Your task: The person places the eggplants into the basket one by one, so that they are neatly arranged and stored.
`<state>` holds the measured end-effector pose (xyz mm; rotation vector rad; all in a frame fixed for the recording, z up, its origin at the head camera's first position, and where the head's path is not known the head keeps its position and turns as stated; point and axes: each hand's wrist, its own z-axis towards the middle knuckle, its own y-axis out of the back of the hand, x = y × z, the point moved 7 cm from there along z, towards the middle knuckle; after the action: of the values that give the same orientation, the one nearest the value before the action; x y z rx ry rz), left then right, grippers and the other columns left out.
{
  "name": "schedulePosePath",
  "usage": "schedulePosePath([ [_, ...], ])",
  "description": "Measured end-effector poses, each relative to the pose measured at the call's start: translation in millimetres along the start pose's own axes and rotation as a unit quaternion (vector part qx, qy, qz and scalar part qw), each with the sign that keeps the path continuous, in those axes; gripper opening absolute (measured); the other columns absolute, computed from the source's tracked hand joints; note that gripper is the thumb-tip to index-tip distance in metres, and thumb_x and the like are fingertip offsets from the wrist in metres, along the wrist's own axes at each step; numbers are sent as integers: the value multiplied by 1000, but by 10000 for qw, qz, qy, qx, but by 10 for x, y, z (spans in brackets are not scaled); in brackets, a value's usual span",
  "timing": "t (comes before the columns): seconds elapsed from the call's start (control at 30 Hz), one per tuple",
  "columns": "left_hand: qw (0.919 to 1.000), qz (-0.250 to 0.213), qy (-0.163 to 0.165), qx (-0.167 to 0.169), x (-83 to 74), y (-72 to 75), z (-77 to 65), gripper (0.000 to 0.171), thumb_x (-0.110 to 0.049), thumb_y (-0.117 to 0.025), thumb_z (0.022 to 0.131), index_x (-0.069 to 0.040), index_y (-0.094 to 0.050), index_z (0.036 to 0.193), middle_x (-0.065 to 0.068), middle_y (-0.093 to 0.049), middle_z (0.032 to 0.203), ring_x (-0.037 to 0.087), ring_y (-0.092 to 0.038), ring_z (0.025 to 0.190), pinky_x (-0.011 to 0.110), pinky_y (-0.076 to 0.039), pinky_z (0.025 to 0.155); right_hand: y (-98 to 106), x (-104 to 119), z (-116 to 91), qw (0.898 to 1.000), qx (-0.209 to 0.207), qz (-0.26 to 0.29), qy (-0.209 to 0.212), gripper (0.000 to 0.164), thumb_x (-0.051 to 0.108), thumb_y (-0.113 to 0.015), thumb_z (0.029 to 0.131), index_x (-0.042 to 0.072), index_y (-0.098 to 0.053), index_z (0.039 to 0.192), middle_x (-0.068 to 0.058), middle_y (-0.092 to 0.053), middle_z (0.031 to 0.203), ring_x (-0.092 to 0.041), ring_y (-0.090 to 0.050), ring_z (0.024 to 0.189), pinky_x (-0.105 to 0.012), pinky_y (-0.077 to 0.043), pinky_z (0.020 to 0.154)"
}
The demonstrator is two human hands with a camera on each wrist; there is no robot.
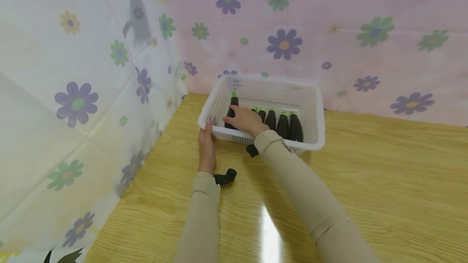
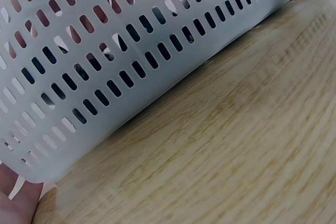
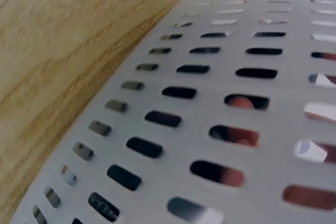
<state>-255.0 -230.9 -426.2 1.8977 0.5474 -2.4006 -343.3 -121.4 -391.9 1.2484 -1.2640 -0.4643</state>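
A white perforated plastic basket (image 1: 310, 96) stands on the wooden table, with several dark eggplants (image 1: 295, 129) with green tips lined up in it. Inside its left part, my right hand (image 1: 248, 120) holds the leftmost eggplant (image 1: 234, 101), thumb on one side, the green tip pointing away from me. My left hand (image 1: 207, 149) holds the basket's front left corner; some of its fingers are hidden by the basket. The left wrist view has the basket wall (image 2: 173, 24) and a bit of the left hand (image 2: 18, 198). Through the slots in the right wrist view, skin and dark shapes show.
The wooden table (image 1: 384, 182) extends to the right and toward me. A white flowered cloth (image 1: 98, 141) hangs along the left side, a pink flowered one (image 1: 329, 7) behind the basket. Black wrist mounts (image 1: 225, 177) sit on both arms, the right one close to the basket's front wall.
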Motion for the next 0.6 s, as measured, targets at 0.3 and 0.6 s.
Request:
schedulePosePath([
  [0.3, 9999, 83, -66, 35, -41, -15, 6, 54, -42, -33, 95, -14, -25, 141, 9, -29, 142, 23, -26, 129, 39, -20, 104, 10, 47, -34, 9987, 23, -490, 117, 66, 62, -36, 86, 18, -42, 134, -6, -48, 129, -27, -50, 110, -47, -43, 81],
  [0.6, 10000, 78, 7, 60, 7, 0, 1, 51, -40, -32, 96, -18, -24, 141, 7, -28, 142, 22, -27, 130, 39, -21, 104, -27, 28, -9, 9987, -44, -460, 222, 53, 54, -37, 90, 16, -52, 124, -4, -56, 117, -23, -55, 97, -42, -45, 77],
])
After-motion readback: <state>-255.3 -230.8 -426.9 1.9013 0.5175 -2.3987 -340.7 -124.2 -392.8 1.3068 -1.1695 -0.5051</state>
